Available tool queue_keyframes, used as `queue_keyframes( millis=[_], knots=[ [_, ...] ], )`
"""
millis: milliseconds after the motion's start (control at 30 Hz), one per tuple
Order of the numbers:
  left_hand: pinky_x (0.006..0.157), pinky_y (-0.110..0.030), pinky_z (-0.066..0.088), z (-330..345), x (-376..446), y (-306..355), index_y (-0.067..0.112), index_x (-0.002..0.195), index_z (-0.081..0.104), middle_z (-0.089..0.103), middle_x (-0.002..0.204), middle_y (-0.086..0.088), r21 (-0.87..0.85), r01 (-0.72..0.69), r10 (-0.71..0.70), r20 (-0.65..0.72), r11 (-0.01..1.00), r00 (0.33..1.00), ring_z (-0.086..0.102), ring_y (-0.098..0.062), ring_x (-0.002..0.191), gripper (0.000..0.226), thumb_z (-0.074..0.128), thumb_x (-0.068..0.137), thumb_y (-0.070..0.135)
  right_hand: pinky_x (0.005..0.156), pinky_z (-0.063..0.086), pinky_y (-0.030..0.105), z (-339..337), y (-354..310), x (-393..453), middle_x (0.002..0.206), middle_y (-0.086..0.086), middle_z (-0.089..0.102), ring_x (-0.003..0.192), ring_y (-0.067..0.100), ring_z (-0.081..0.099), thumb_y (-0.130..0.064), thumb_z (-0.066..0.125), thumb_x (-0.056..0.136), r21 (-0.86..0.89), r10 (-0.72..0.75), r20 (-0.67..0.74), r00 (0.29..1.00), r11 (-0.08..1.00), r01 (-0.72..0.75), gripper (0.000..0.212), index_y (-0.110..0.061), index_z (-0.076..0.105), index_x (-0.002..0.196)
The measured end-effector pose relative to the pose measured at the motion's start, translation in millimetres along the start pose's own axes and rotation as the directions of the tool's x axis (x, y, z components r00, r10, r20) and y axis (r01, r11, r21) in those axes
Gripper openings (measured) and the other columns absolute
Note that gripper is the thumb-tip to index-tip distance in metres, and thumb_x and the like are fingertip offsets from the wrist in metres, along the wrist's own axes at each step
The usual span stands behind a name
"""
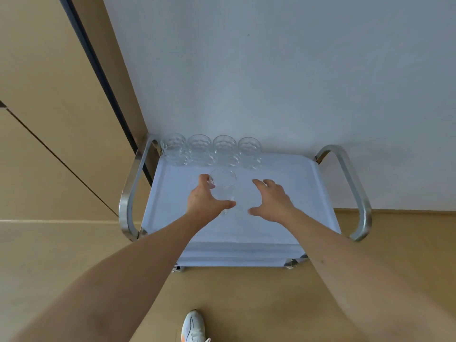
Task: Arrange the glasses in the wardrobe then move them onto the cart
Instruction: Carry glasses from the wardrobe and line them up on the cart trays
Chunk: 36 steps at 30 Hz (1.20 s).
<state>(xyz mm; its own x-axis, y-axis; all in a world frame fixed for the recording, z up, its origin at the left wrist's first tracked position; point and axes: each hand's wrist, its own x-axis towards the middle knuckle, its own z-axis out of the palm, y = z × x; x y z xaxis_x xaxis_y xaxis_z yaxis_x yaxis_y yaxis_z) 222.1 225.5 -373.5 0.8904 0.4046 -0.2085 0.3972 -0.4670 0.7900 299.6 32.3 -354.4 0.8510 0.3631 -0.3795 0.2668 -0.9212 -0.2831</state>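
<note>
A cart (283,218) with a pale blue top and steel side handles stands against the wall. Several clear faceted glasses (212,150) stand in a row along its far edge. My left hand (206,198) grips a plain clear glass (223,186) from its left side, thumb below and fingers at the rim, over the middle of the cart top just in front of the row. My right hand (271,199) hovers to the right of that glass with fingers spread and holds nothing.
Tan wardrobe doors (49,119) fill the left side, beside the cart's left handle (130,188). The right handle (355,193) curves up at the cart's other end. A white wall is behind, a wooden floor below, and my shoe (193,327) shows at the bottom.
</note>
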Motion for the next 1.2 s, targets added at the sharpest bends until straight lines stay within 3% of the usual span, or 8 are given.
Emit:
queue_keyframes(
  millis=[333,533,700,1000,1200],
  knots=[
    [0.083,-0.034,0.045,45,-123,-22,0.027,0.119,0.037,0.057,0.120,0.006,-0.002,0.099,-0.099,-0.056,0.995,0.993,0.056,-0.018,0.108,0.081,0.093,0.062,0.041,0.115,0.033,0.048,59,54,-95,0.166,0.006,0.014,0.149,0.031,0.017,-0.046,0.071,0.088,0.056,-0.071,0.083,0.994,0.996,0.066,0.090,-0.031,0.018,0.159],
    [0.069,-0.028,0.043,71,-182,-37,0.029,0.118,0.036,0.057,0.118,0.008,0.041,0.079,-0.077,-0.060,0.996,0.995,0.057,-0.018,0.105,0.078,0.091,0.064,0.040,0.114,0.035,0.046,90,76,-133,0.165,0.006,0.016,0.149,0.031,0.018,-0.044,0.069,0.090,0.032,-0.110,0.082,0.991,0.994,0.107,0.087,-0.030,0.018,0.159],
    [0.084,-0.041,0.053,86,-209,-62,0.025,0.121,0.039,0.056,0.117,0.011,0.031,0.110,-0.106,-0.100,0.993,0.989,0.057,-0.017,0.105,0.080,0.092,0.063,0.041,0.115,0.034,0.047,128,84,-144,0.165,0.006,0.019,0.149,0.031,0.020,-0.040,0.069,0.089,0.008,-0.118,0.112,0.987,0.993,0.118,0.084,-0.028,0.022,0.158],
    [0.091,-0.041,0.052,111,-198,-128,0.026,0.122,0.039,0.057,0.118,0.009,-0.021,0.181,-0.182,-0.088,0.983,0.979,0.057,-0.017,0.108,0.081,0.092,0.063,0.042,0.115,0.034,0.048,206,80,-120,0.164,0.006,0.020,0.149,0.031,0.019,-0.049,0.070,0.090,-0.027,-0.117,0.176,0.977,0.992,0.123,0.087,-0.029,0.021,0.159],
    [0.091,-0.043,0.052,142,-152,-191,0.023,0.122,0.039,0.057,0.120,0.007,-0.037,0.160,-0.164,-0.114,0.986,0.980,0.057,-0.019,0.109,0.079,0.091,0.065,0.039,0.111,0.036,0.046,269,82,-57,0.162,0.006,0.024,0.147,0.031,0.022,-0.043,0.068,0.090,-0.024,-0.129,0.122,0.984,0.991,0.132,0.083,-0.027,0.024,0.158]
  ],
)
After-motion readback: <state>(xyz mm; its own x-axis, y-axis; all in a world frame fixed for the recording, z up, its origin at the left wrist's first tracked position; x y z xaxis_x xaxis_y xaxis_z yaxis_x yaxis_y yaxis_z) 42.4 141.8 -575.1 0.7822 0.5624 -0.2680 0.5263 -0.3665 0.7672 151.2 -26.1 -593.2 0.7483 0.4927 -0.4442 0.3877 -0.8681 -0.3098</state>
